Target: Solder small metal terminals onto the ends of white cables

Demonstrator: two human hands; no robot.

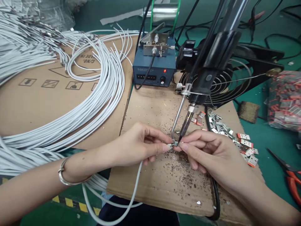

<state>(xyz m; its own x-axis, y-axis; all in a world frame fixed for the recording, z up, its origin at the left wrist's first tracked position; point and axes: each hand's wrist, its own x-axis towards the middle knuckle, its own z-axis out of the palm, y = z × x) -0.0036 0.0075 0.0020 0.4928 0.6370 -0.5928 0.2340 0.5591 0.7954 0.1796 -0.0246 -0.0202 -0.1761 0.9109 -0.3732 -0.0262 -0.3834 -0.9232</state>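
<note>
My left hand point(143, 142) pinches the end of a white cable point(137, 185) between thumb and fingers; the cable drops from the hand and loops below the board. My right hand point(209, 150) pinches a small metal USB connector point(176, 143), mostly covered by the fingertips. Cable end and connector meet under the tip of a fixed soldering iron point(188, 121). Beside that tip, a thin bent solder feed tube point(178, 116) comes down to the same spot. Whether wire and connector are joined cannot be seen.
Bundled white cables point(110, 91) cover the cardboard at left. Behind stand a blue solder feeder box point(152, 70) with a solder reel point(164, 14) and a black fan point(225, 78). Loose USB connectors point(245, 142), a sponge point(248, 111), a bag of connectors point(285, 100) and red-handled cutters point(293, 180) lie right.
</note>
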